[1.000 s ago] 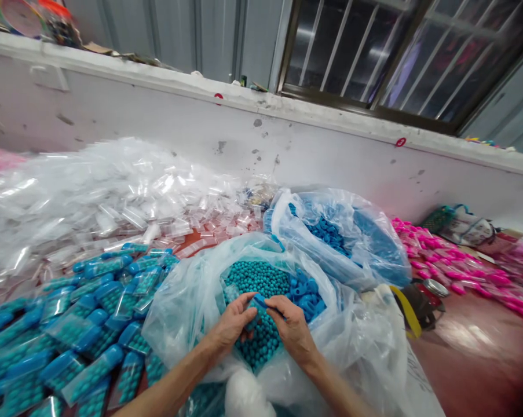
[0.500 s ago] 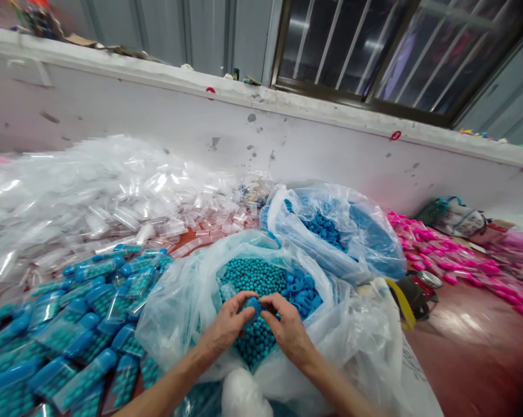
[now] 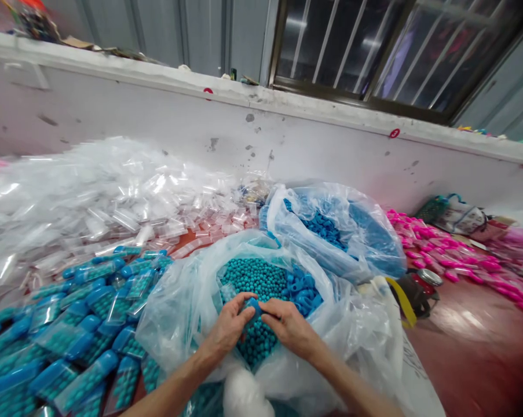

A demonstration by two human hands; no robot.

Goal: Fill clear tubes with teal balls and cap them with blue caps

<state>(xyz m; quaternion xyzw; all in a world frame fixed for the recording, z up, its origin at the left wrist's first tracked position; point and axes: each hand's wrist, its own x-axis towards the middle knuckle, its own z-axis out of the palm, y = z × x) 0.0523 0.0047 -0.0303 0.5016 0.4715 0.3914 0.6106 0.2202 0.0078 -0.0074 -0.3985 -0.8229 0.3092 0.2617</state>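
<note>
Both hands meet over an open clear plastic bag [image 3: 178,307] of small teal beads [image 3: 255,275]. My left hand [image 3: 227,325] pinches a blue plastic cap [image 3: 254,306] between thumb and fingers. From the other side, the fingertips of my right hand [image 3: 291,327] close on the same cap. Whether a clear tube hangs below it is hidden by the fingers. Loose blue caps [image 3: 303,292] lie in the bag on the right of the beads.
Filled tubes with blue caps [image 3: 74,330] are heaped at the left, below a pile of clear empty tubes [image 3: 126,179]. Behind stands a second bag [image 3: 374,231] of blue pieces. Pink items [image 3: 452,249], a jar [image 3: 428,279] and a yellow strap [image 3: 401,301] lie to the right.
My right hand has tilted a little, its fingers lying flatter against the cap. My left hand keeps its grip in nearly the same place. The view has shifted slightly.
</note>
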